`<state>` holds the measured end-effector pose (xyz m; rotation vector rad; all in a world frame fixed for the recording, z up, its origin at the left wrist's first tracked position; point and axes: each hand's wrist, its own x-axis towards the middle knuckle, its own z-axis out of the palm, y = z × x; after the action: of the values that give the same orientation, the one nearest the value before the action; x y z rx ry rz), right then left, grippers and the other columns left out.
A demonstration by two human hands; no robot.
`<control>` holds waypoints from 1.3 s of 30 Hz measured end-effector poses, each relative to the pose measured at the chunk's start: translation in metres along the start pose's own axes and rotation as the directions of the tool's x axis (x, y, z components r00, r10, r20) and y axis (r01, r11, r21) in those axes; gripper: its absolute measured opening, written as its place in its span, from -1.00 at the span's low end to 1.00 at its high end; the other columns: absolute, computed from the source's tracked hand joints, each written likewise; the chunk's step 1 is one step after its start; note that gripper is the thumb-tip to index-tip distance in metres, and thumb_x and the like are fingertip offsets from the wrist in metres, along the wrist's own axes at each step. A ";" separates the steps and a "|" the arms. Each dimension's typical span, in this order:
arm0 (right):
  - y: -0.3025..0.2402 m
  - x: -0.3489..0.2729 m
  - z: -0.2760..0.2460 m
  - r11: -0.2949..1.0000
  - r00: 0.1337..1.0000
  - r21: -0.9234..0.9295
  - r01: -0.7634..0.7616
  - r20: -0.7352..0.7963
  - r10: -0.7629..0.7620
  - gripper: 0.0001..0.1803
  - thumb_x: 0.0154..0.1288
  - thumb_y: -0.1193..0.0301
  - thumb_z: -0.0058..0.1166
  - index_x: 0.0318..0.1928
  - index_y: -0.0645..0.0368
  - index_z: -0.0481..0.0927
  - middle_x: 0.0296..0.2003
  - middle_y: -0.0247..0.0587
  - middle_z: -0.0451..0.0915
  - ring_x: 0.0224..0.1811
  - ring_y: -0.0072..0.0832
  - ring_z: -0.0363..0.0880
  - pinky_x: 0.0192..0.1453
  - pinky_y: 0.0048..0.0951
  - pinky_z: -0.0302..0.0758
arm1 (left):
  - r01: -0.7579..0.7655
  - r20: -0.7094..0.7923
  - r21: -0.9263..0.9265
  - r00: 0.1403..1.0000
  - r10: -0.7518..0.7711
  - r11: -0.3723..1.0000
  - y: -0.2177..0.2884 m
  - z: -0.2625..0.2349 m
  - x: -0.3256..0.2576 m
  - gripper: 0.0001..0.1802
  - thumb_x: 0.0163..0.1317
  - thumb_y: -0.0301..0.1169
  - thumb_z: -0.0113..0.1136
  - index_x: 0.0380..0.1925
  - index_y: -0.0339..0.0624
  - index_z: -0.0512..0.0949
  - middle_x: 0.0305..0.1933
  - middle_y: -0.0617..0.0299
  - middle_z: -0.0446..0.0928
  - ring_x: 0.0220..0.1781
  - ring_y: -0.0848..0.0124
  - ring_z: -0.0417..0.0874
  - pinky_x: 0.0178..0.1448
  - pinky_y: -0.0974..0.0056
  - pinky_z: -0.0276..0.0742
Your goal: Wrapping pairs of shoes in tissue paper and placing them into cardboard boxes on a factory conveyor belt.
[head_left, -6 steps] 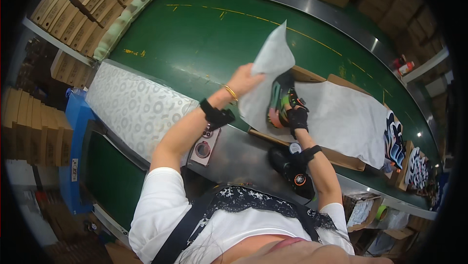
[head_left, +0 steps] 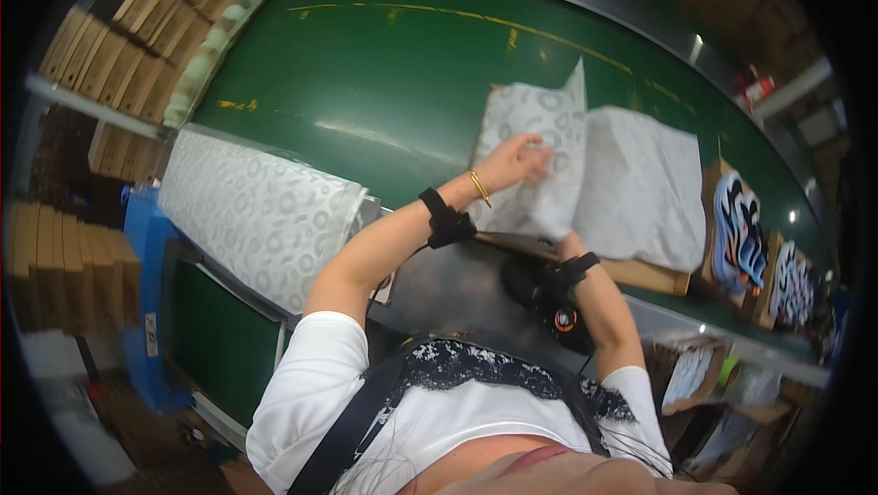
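Note:
A patterned white sheet of tissue paper (head_left: 521, 111) is folded over to the right across an open cardboard shoe box (head_left: 637, 276). My left hand (head_left: 514, 162) lies against this sheet, its fingers half curled and blurred. At the box's near side, my right hand (head_left: 569, 244) reaches in under the paper; its fingers are hidden. The shoe is covered from view. Right of the fold, another stretch of tissue paper (head_left: 645, 189) spreads over the box.
A stack of patterned tissue paper (head_left: 261, 212) lies at the left. Further boxes with colourful shoes (head_left: 739, 234) stand at the right on the green belt (head_left: 366, 65). A dark shoe (head_left: 558, 312) sits by my right forearm. Stacked shoe boxes (head_left: 78, 61) fill the far left.
My left hand has moved right, and the sheet's left flap has swung over the dark multicoloured shoe, hiding it and my right hand's fingers.

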<state>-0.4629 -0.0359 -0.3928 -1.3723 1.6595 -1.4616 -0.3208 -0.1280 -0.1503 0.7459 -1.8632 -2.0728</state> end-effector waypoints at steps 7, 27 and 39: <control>-0.174 -0.015 -0.156 0.588 0.471 0.574 -0.570 -0.358 0.807 -0.39 0.04 0.50 0.02 0.15 0.00 0.18 -0.29 -0.22 0.45 -0.51 -0.54 0.37 -0.55 -0.54 0.44 | -0.386 0.270 0.900 0.858 0.437 0.202 -0.098 0.001 0.020 -0.48 -0.01 -0.03 0.10 -0.12 -0.15 0.44 -0.10 0.10 0.46 0.01 0.17 0.39 0.08 0.06 0.21; -0.229 -0.166 -0.146 0.343 0.376 0.157 -0.926 0.422 0.825 -0.53 0.16 -0.04 -0.13 -0.53 0.14 0.41 -0.81 -0.41 0.26 -0.82 -0.70 0.14 -0.74 -0.64 0.11 | -0.475 0.451 0.514 0.858 0.246 0.715 -0.115 0.063 -0.091 -0.07 -0.45 -0.21 0.42 0.05 -0.16 0.24 0.06 -0.01 0.27 0.11 0.07 0.26 0.16 0.16 0.16; -0.268 -0.057 -0.113 0.586 0.683 0.357 -0.727 0.464 0.564 -0.53 0.22 0.10 -0.17 -0.12 0.29 0.44 -0.62 -0.36 0.41 -0.77 -0.76 0.09 -0.70 -0.72 0.10 | 0.027 -0.009 -0.099 1.000 -0.028 0.995 -0.022 0.018 -0.072 -0.36 -0.18 -0.29 0.36 -0.07 -0.31 0.34 -0.13 0.21 0.46 -0.11 0.48 0.45 -0.02 0.38 0.36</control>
<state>-0.4526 0.0883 -0.1243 -0.5226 1.2230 -1.0492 -0.2671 -0.0724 -0.1568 0.7597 -1.7407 -2.1559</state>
